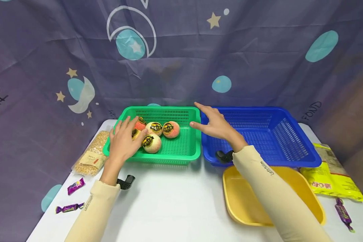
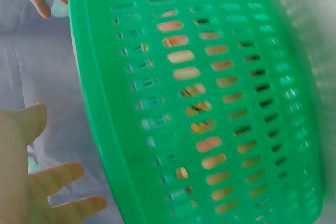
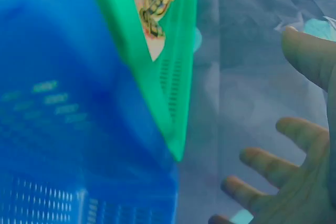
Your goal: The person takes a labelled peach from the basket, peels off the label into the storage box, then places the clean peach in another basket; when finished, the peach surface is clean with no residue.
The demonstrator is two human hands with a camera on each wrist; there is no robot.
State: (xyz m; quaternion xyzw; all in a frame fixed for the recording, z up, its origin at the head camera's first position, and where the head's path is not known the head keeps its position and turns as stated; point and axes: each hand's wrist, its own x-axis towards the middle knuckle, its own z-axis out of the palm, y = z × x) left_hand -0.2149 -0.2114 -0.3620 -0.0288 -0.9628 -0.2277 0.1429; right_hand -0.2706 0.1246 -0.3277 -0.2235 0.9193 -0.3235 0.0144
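Patterned cloth (image 1: 181,50) was seen behind the white tabletop (image 1: 169,201). Fruit (image 1: 152,144) was held in the green basket (image 1: 163,157); left hand (image 1: 124,137) poised nearby, right hand (image 1: 213,122) near the blue basket (image 1: 254,137), both with fingers apart.

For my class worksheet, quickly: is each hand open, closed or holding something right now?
Left hand: open, holding nothing.
Right hand: open, holding nothing.
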